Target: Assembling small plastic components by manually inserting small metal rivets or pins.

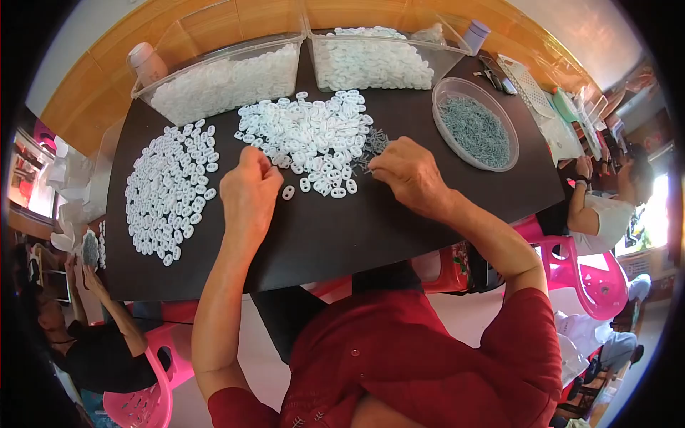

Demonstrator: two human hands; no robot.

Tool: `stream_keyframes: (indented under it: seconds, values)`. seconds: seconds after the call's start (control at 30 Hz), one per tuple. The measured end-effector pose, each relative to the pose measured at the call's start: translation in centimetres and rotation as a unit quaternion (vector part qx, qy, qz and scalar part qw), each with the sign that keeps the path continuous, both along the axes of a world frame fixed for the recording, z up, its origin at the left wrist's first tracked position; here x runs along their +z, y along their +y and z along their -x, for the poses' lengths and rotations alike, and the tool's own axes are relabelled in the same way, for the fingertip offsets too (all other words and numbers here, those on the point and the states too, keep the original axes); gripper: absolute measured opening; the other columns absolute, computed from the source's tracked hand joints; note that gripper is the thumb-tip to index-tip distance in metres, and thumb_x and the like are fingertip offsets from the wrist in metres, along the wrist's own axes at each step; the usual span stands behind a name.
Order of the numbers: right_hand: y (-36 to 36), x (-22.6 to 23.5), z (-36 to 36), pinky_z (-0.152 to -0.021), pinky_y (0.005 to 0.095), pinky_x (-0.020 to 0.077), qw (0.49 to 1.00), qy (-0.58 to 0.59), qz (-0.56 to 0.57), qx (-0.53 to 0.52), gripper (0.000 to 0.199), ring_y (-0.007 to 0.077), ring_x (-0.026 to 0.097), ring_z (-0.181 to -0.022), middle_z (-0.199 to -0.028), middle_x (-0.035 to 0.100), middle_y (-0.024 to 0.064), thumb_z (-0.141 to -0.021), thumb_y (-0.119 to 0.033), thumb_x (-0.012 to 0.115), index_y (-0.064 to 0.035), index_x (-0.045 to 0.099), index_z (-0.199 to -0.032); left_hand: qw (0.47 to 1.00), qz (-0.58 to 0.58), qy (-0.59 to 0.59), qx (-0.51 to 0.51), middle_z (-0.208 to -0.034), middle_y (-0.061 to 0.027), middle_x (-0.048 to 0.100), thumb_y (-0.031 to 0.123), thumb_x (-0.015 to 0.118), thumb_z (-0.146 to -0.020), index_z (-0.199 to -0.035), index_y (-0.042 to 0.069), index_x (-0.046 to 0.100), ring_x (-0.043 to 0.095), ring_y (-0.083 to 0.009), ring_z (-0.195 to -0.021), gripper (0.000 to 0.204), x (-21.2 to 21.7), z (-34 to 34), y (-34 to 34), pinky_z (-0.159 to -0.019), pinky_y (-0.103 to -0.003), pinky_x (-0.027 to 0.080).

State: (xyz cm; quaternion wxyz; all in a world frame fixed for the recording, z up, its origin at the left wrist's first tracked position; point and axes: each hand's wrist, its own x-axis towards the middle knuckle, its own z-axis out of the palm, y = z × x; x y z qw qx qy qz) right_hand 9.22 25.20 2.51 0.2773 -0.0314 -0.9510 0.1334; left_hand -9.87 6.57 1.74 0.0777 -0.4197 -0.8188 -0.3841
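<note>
My left hand [250, 184] is closed over the dark table, just left of a loose heap of small white oval pieces [307, 135], each with two holes. Its fingers curl inward and hide whatever they hold. One white oval piece [288, 192] lies apart, close to that hand. At the heap's right edge my right hand [408, 175] is closed in a pinch, fingertips beside a little pile of thin grey screws or nails [376, 143]. What sits between those fingertips is too small to make out. Farther left, more white oval pieces [168, 192] are spread in a broad patch.
Two clear bins [235, 53] of white pieces line the back of the table [314, 242]. A round tub [515, 153] of grey screws or nails stands at right, near a purple-lidded cup [476, 36]. Other people sit at both sides, with pink chairs [603, 289].
</note>
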Motion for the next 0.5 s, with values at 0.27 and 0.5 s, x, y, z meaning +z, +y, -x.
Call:
stream_keyframes:
  seconds: [0.27, 0.5]
  values:
    - [-1.1, -1.8, 2.4, -0.063, 0.0380, 0.0403, 0.999, 0.000, -0.047, -0.024, 0.009, 0.0279, 0.051, -0.070, -0.069, 0.051, 0.0088, -0.070, -0.007, 0.066, -0.0061, 0.057, -0.069, 0.867, -0.166, -0.461, -0.096, -0.066, -0.0036, 0.059, 0.006, 0.066, -0.080, -0.080, 0.002, 0.060, 0.052, -0.0077, -0.054, 0.008, 1.4, -2.8, -3.3, -0.046, -0.020, 0.040]
    - [-0.8, -2.6, 3.5, -0.062, 0.0398, 0.0398, 0.998, -0.010, -0.069, -0.002, 0.011, 0.0291, 0.051, -0.069, -0.068, 0.051, 0.0101, -0.070, -0.005, 0.063, -0.0060, 0.053, -0.066, 0.821, -0.248, -0.502, -0.113, -0.076, -0.0071, 0.061, 0.003, 0.064, -0.082, -0.091, -0.004, 0.064, 0.055, -0.0101, -0.062, 0.011, 0.8, -4.0, -4.5, -0.054, -0.021, 0.045]
